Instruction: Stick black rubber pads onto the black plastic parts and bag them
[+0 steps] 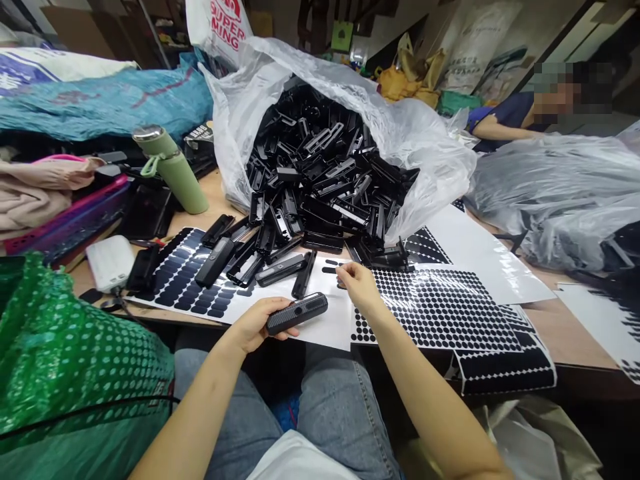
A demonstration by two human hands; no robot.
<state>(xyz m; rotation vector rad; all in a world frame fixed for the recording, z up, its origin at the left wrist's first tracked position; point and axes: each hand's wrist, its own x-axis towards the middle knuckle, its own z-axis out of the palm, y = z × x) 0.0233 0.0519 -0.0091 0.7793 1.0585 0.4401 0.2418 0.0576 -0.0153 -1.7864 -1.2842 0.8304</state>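
My left hand is wrapped round a black plastic casing, a long rounded piece with a carbon-like pattern and a small round mark, held above the table's front edge. To its right, my right hand is pinched low over a white backing sheet, at a few oval black stickers. A dark bit of sticker shows at its fingertips; the fingers partly hide it. Just behind both hands lie several similar black casings, loose on the sheets.
A large clear plastic bag spills black casings onto the table. Sheets of round stickers and larger black stickers flank my hands. At left are a green bottle, a white power bank and a green bag. Another person sits at right.
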